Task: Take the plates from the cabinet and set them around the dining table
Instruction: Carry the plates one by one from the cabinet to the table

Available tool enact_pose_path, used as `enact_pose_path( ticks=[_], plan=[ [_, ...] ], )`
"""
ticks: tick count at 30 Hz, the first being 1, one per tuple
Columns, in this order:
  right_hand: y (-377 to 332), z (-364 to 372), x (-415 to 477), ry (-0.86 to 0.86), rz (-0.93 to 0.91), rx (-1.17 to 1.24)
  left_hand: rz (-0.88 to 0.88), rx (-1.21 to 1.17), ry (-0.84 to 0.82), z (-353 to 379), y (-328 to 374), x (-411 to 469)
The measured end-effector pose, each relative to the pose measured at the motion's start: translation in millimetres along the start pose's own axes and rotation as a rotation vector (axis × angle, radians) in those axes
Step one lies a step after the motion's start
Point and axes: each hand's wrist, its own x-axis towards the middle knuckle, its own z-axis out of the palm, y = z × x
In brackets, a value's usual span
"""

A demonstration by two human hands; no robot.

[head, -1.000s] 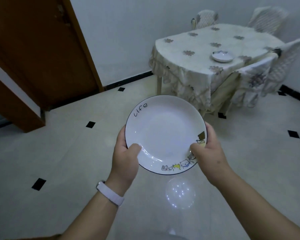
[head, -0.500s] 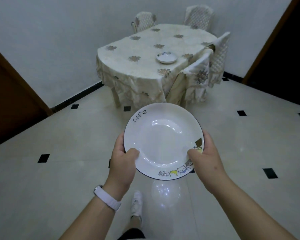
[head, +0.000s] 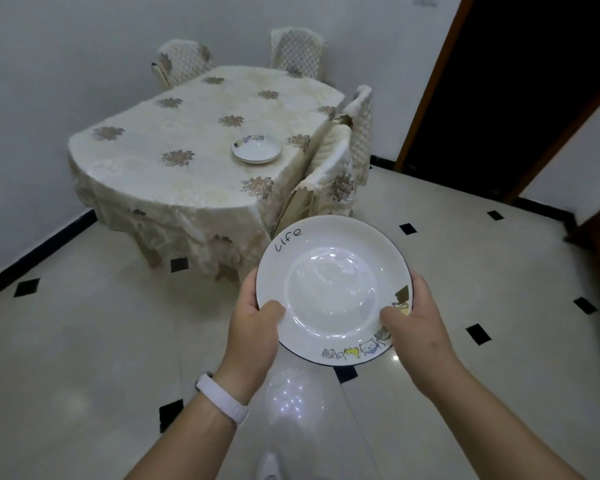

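I carry a white plate with a dark rim, the word "Life" and small cartoon cats, held level above the tiled floor. My left hand grips its left rim, thumb on top. My right hand grips its right rim the same way. Ahead stands the dining table under a cream flowered cloth. A second white plate lies on the table near its right edge.
Covered chairs stand around the table: two at the far side and two along the right. A dark doorway with a brown frame opens at the right. Cream floor tiles with black diamonds spread between me and the table.
The view has swung left to right and moved closer to the table, which now sits left of centre and larger. Both hands keep the same hold on the plate.
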Motion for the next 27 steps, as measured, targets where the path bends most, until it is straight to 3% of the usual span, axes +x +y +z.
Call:
enact_pose_path(
  ticks=[14, 27],
  plan=[
    [-2, -25, 113, 0.282, 0.087, 0.043, -0.083, 0.059, -0.265, 81, -2, 151],
    [-2, -144, 324, 0.235, 0.090, 0.112, -0.056, 0.155, -0.269, 264, -14, 310]
  ],
)
